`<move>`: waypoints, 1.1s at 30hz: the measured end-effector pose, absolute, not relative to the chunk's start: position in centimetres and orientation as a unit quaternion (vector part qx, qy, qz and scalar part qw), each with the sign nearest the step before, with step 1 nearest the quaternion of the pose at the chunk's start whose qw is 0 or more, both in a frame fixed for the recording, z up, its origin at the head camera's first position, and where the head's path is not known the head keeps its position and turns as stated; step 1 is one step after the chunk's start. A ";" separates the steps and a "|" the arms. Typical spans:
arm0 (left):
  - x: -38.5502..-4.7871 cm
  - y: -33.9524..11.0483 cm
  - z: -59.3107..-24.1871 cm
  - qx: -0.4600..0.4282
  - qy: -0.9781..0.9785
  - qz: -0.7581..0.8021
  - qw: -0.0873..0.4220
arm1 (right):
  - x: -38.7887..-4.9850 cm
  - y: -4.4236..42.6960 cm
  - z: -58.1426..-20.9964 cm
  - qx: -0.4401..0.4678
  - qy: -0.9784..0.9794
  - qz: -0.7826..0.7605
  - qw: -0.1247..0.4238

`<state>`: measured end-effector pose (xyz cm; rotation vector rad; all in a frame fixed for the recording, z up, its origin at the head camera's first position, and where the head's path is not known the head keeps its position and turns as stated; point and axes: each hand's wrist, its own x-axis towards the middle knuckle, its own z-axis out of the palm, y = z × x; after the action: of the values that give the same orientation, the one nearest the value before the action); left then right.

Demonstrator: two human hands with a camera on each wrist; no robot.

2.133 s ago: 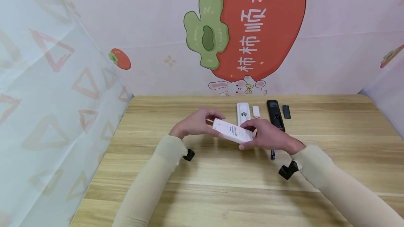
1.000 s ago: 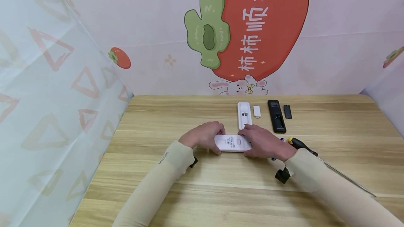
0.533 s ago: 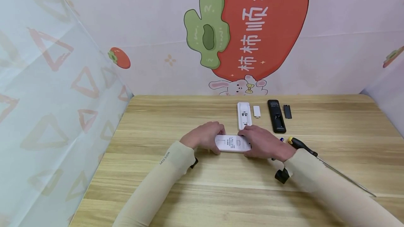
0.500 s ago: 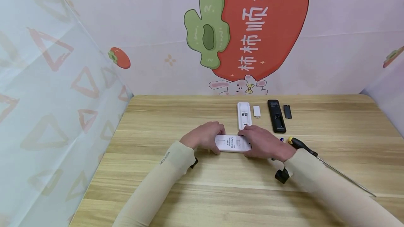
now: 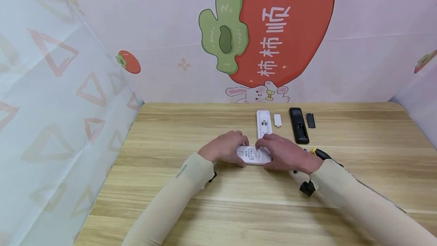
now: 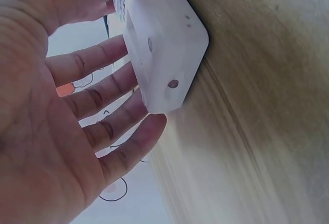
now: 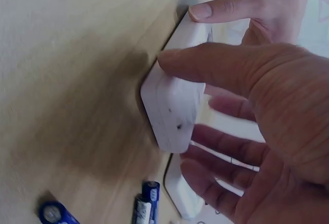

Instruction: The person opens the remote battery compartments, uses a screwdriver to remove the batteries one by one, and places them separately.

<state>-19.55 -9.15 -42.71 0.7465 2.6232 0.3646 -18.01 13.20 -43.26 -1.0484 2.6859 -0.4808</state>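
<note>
Now half-curled left hand [image 5: 227, 148] and right hand [image 5: 286, 155] grip the closed-looking, oblong white plastic remote [image 5: 253, 156]. Behind it, slim black plastic remote [image 5: 298, 122] remains uncovered.

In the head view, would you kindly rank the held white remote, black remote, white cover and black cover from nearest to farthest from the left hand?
From the left hand:
1. Held white remote: in its grip.
2. White cover: behind, to the right.
3. Black remote: right of the white cover.
4. Black cover: rightmost of the four.
</note>
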 end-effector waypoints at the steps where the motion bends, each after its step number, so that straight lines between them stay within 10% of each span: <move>1: -19.6 -9.1 -42.7 0.267 0.935 0.131 0.194 | -18.1 13.2 -43.2 -0.365 0.910 -0.163 0.108; 33: -19.7 -9.4 -43.1 0.280 0.931 0.155 0.177 | -18.9 13.0 -41.7 -0.408 0.894 -0.133 0.131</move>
<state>-19.70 -9.37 -43.10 0.7930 2.6338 0.4392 -18.92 13.04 -41.75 -1.1851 2.5941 -0.3850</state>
